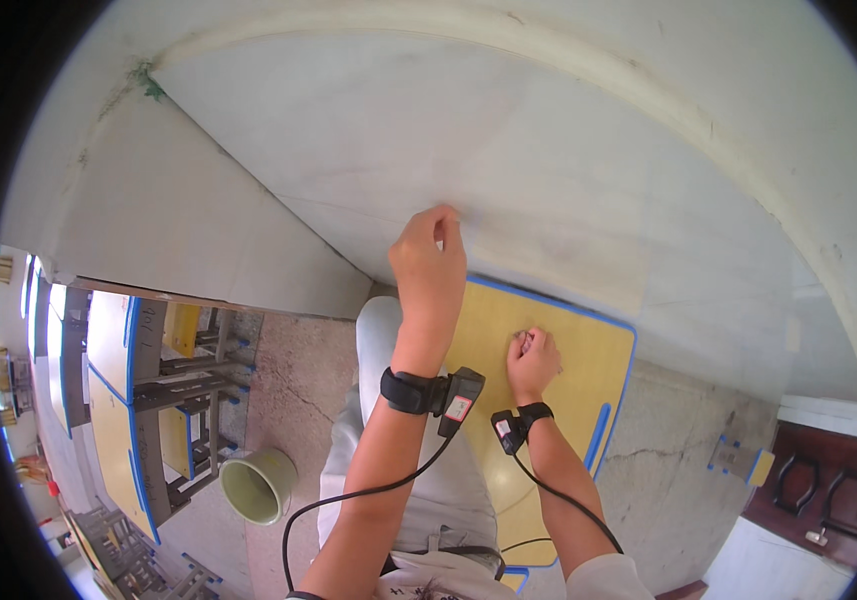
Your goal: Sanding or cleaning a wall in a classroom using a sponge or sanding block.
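My left hand (428, 262) is raised against the pale marble-like wall panel (568, 170), its thumb and fingertips pinched together at the surface. Whatever the pinch holds, if anything, is too small or hidden to make out. Lower and to the right, my right hand (534, 362) is closed over the yellow desktop (578, 340) with blue edging. A small greyish bit shows between its curled fingers, too little of it to name. Each wrist wears a black strap with a small cabled device, the left one (458, 400) and the right one (510, 430).
A light green bucket (259, 486) stands on the floor at the left, beside rows of yellow-topped desks (113, 410) with blue edges. A stool (743, 462) is at the far right, near a dark red door (828, 490). Against the wall, the desk's blue edge sits close.
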{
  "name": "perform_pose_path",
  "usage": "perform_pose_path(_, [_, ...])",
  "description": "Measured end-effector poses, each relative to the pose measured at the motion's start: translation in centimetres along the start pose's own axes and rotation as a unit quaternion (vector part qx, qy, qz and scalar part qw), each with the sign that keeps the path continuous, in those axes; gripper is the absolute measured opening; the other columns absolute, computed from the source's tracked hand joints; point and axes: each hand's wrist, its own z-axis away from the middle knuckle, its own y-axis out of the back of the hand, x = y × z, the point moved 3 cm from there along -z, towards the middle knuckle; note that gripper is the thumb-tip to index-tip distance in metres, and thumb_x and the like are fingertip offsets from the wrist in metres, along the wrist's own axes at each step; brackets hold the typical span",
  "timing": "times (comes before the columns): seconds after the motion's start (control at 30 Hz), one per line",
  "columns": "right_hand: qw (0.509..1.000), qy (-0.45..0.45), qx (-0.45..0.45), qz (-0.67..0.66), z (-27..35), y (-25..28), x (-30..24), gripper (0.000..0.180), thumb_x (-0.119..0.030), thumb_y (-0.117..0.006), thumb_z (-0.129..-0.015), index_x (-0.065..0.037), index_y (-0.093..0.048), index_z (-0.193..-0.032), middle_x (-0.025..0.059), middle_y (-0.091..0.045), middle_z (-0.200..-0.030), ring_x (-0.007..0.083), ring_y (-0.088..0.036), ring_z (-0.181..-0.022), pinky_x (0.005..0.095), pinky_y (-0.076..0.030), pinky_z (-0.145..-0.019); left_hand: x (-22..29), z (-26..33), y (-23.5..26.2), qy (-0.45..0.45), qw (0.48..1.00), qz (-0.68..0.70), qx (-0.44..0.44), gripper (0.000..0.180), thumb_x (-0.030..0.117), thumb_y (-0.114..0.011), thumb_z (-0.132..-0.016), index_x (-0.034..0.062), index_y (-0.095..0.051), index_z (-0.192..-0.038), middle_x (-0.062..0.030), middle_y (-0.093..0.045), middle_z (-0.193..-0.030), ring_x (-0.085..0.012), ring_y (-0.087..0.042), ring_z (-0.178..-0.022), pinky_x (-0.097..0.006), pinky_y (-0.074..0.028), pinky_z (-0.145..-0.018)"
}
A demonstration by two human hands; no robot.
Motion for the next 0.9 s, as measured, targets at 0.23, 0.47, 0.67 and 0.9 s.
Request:
perform_pose_path(0.23, [0.999,0.015,0.031,-0.004,-0.15,-0.07,0.80,0.017,-0.018,-0.059,-0.077,-0.008,-0.053,-0.089,0.0106,-0.056,-0.082,0.0337,-0.054,-0.073,0.0459,-0.040,-0.063,-0.56,0.12,-0.46,-0.003,1.000,-0.023,-0.017,0.012,0.006,-0.056,-0.086,-0.0030,-0.064,-0.090,-0.0130,-0.068,-0.081,-0.0204,-0.067,-0.076,-0.029,-0.051,-0.073])
perform_pose_path(0.47, [1.000,0.010,0.014,0.007,0.03,0.27,-0.03,0.014,-0.018,-0.058,-0.079,-0.009,-0.053,-0.089,0.0096,-0.054,-0.080,0.0307,-0.054,-0.072,0.0431,-0.040,-0.063,-0.04,-0.08,0.03,0.019,0.999,-0.044,-0.025,0.013,0.006,-0.056,-0.086,-0.0036,-0.064,-0.089,-0.0139,-0.068,-0.081,-0.0214,-0.066,-0.073,-0.029,-0.050,-0.070])
perform_pose_path(0.67, [1.000,0.001,0.006,0.007,-0.03,-0.03,-0.03,0.016,-0.019,-0.059,-0.078,-0.009,-0.052,-0.089,0.0108,-0.056,-0.082,0.0332,-0.054,-0.073,0.0450,-0.040,-0.063,-0.39,-0.10,-0.01,-0.006,0.999,-0.038,0.003,0.013,0.005,-0.056,-0.086,-0.0032,-0.064,-0.090,-0.0140,-0.068,-0.081,-0.0218,-0.066,-0.072,-0.030,-0.050,-0.069])
perform_pose_path(0.9, [1.000,0.007,0.012,0.003,0.01,-0.05,0.17,0.016,-0.019,-0.058,-0.079,-0.009,-0.052,-0.090,0.0106,-0.055,-0.082,0.0331,-0.055,-0.073,0.0450,-0.041,-0.063,-0.17,-0.02,0.02,0.000,0.999,-0.042,-0.012,0.013,0.007,-0.058,-0.085,-0.0032,-0.065,-0.090,-0.0141,-0.067,-0.081,-0.0224,-0.065,-0.072,-0.031,-0.050,-0.069])
